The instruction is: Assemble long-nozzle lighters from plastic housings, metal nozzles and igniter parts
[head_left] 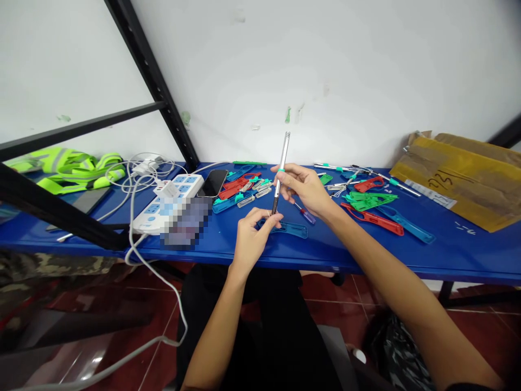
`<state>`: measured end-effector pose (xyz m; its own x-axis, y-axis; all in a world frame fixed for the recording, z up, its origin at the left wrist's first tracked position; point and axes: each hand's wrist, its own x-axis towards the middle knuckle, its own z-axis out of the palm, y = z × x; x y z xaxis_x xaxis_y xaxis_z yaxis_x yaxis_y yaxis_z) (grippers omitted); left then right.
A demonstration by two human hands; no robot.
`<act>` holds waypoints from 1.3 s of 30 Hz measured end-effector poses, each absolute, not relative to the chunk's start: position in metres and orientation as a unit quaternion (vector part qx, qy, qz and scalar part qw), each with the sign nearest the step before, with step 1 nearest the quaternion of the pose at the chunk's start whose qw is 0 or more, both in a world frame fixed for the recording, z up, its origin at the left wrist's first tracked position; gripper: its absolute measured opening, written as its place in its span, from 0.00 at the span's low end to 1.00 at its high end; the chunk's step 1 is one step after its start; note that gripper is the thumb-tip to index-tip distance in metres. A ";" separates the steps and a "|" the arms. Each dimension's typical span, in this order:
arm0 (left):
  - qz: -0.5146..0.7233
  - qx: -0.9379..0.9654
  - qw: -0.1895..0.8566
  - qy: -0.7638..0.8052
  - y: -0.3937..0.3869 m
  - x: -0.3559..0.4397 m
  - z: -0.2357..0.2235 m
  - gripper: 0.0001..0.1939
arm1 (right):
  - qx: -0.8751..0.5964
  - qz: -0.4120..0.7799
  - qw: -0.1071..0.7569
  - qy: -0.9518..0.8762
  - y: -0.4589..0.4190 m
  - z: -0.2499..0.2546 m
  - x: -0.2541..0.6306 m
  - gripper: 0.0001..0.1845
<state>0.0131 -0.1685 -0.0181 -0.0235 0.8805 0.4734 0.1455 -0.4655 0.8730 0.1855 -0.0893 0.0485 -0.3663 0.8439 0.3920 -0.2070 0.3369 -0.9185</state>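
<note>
My right hand (303, 187) is closed round a slim silver metal rod (283, 157) with a small green ring, holding it upright above the blue table (448, 250). My left hand (252, 236) pinches the rod's dark lower end just above a blue plastic holder (291, 229) lying flat on the table. A small screwdriver with a red and blue handle (306, 214) lies under my right hand.
Red, green and blue plastic holders (372, 209) and loose metal bits lie scattered right and behind. A white power strip (169, 203) with cables, a black phone (213, 183) and a yellow-green vest (69, 168) are at left. A cardboard box (464, 179) sits at right.
</note>
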 end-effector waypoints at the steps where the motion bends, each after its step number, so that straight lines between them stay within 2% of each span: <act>1: 0.586 0.627 0.319 0.402 -0.169 0.013 -0.018 0.11 | -0.248 0.520 0.514 -0.635 -0.089 0.048 0.185 0.26; 3: 0.586 0.637 0.326 0.381 -0.170 0.012 -0.017 0.10 | -0.253 0.519 0.537 -0.616 -0.088 0.047 0.184 0.28; 7: 0.590 0.653 0.317 0.354 -0.171 0.012 -0.016 0.16 | -0.259 0.516 0.560 -0.594 -0.089 0.045 0.181 0.30; 22: 0.657 0.569 0.309 0.386 -0.166 0.012 -0.023 0.09 | -0.213 0.543 0.502 -0.639 -0.097 0.044 0.180 0.26; 32: 0.640 0.540 0.440 0.325 -0.169 0.013 -0.016 0.16 | -0.227 0.522 0.480 -0.667 -0.101 0.046 0.181 0.25; 39: 0.648 0.530 0.435 0.330 -0.171 0.014 -0.017 0.18 | -0.219 0.524 0.454 -0.686 -0.104 0.049 0.183 0.24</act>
<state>0.0136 -0.1706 -0.0165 -0.0581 0.9149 0.3996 -0.2138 -0.4024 0.8902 0.1835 -0.1037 0.0490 -0.4909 0.7773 0.3935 -0.1750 0.3545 -0.9185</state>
